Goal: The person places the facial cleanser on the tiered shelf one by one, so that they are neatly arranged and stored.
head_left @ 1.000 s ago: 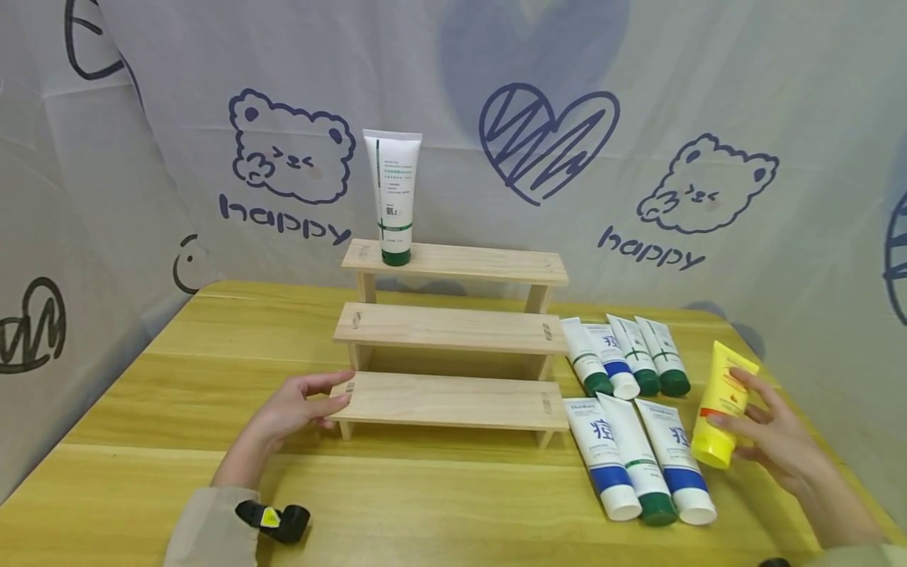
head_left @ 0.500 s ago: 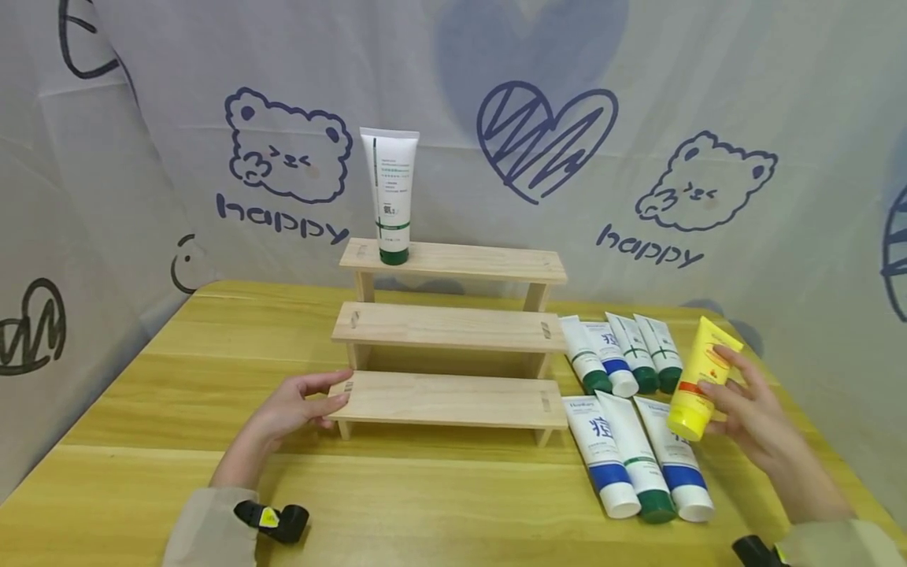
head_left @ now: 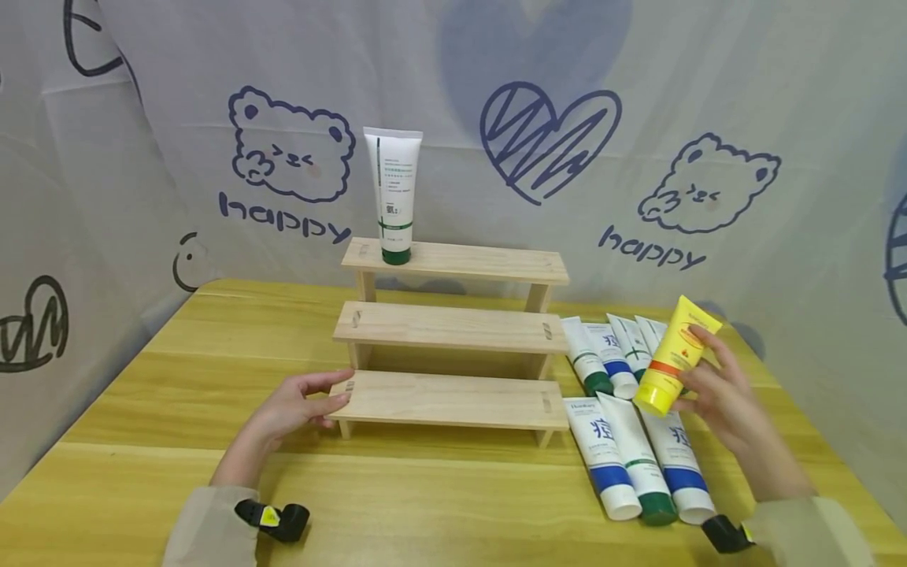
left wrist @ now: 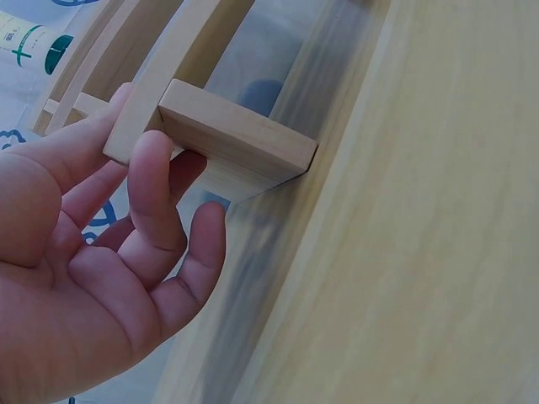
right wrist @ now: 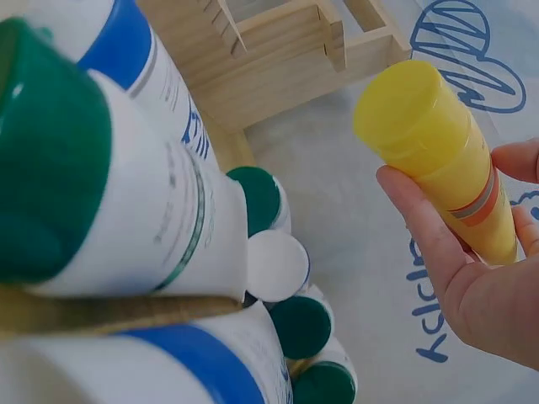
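Lighting looks soft, dimmer in both wrist views.

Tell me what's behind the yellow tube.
Head view: parts of the two rightmost back tubes and the rightmost front tube. The yellow tube covers part of both back caps; that can't be seen.

Screened-off indoor nook, bear-and-heart printed curtain (head_left: 425, 63), wood-grain table (head_left: 439, 504), stepped wooden stand (head_left: 449, 326)

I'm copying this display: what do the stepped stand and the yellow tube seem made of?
The stepped stand looks like matte, perhaps uncoated wood: its pale surface shows grain, with darker marks near the ends. The yellow tube seems to be smooth plastic with a slight sheen, judging by its flattened end and rounded body, though laminate is possible.
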Motion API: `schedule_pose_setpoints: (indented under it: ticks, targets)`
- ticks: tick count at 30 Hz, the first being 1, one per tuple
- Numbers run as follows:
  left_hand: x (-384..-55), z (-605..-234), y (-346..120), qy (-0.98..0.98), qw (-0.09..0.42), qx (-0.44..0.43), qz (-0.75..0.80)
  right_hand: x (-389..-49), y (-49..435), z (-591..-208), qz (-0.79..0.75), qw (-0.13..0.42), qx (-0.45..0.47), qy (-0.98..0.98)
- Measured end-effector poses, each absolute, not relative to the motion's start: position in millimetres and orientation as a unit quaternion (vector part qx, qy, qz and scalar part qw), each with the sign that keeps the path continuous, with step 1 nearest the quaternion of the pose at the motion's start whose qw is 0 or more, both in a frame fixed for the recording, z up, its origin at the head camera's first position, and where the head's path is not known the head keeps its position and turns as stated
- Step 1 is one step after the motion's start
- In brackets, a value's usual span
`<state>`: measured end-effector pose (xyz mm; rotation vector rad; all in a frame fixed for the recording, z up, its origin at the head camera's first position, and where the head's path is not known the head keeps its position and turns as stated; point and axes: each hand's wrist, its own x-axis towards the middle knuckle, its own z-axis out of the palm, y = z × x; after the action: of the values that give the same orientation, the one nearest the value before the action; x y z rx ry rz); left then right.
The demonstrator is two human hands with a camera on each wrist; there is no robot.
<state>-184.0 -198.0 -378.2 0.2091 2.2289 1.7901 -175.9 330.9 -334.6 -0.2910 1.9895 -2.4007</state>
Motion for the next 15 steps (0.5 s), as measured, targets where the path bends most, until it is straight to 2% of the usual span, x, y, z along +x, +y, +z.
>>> schedule_pose_setpoints:
  ticks: [15]
  targets:
    - [-183,-379,-198,0.768,0.135,0.072,0.621,-192,296,-320,-0.77,-0.004,-0.092,0.632]
